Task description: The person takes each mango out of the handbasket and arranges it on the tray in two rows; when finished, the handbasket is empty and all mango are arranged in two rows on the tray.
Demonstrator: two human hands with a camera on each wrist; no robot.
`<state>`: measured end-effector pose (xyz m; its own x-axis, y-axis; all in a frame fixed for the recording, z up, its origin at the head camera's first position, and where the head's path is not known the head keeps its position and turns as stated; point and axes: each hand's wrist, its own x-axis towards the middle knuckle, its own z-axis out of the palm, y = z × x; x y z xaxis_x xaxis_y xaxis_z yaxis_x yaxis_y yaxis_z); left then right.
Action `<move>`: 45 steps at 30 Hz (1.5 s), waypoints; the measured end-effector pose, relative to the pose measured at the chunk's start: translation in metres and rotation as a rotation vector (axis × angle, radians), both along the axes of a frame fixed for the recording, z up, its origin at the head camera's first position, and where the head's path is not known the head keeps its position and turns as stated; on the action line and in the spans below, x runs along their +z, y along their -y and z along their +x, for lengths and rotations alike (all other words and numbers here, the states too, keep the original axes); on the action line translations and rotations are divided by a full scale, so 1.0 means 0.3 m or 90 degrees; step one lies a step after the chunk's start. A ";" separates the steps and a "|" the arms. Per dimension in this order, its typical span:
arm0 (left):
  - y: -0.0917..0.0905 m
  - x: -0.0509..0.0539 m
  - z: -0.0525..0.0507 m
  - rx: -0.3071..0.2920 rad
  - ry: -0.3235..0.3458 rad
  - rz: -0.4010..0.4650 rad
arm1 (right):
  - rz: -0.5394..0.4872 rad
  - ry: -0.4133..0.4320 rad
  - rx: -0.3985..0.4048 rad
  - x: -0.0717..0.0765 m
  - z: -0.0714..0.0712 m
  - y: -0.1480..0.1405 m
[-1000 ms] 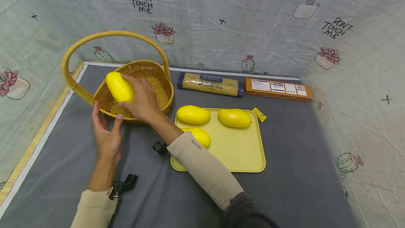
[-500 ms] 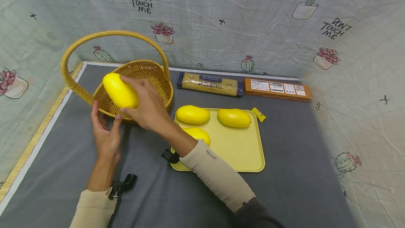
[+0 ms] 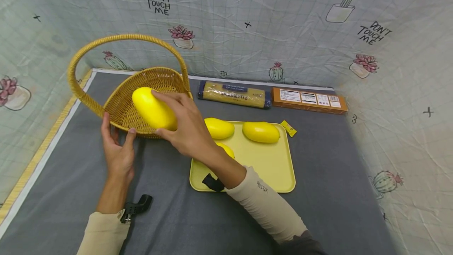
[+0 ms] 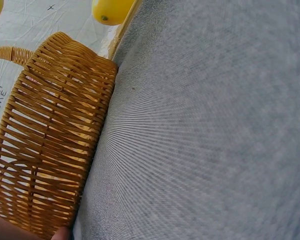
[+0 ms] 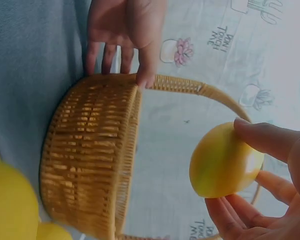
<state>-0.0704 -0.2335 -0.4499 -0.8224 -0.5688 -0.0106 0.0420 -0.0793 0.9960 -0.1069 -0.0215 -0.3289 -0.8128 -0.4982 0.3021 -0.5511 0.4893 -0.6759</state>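
My right hand point(image 3: 192, 127) grips a yellow mango point(image 3: 152, 107) between thumb and fingers. The mango is above the front right part of the wicker basket point(image 3: 122, 109), clear of its rim in the right wrist view. At the basket's front left, the fingers and thumb of my left hand point(image 3: 120, 154) touch the outer wall and rim, the fingers fairly straight. Three more mangoes lie on the pale yellow tray point(image 3: 262, 172): one at back left point(image 3: 220, 128), one at back right point(image 3: 261, 132), and one at front left point(image 3: 226, 150), partly hidden by my right forearm.
Behind the tray lie a spaghetti packet point(image 3: 234, 94) and an orange-brown box point(image 3: 309, 100). A small yellow sachet point(image 3: 288, 128) is at the tray's back right corner. The basket's tall handle point(image 3: 127, 37) arches over its opening. A patterned cloth wall point(image 3: 219, 11) stands behind.
My right hand has moved right and nearer to me with the mango, from over the basket's middle toward its front right rim. My left hand and the basket have stayed still.
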 end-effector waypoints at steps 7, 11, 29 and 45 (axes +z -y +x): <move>-0.001 0.001 0.003 0.007 0.002 -0.006 | -0.002 -0.016 0.003 -0.002 0.032 -0.088; 0.001 -0.001 0.004 0.007 0.004 -0.007 | 0.012 -0.002 -0.014 -0.008 0.048 -0.139; 0.007 0.001 0.010 -0.013 -0.006 0.007 | 0.046 0.043 -0.062 -0.050 0.102 -0.359; 0.004 0.009 0.001 -0.019 -0.008 0.012 | 0.073 0.083 -0.069 -0.096 0.129 -0.554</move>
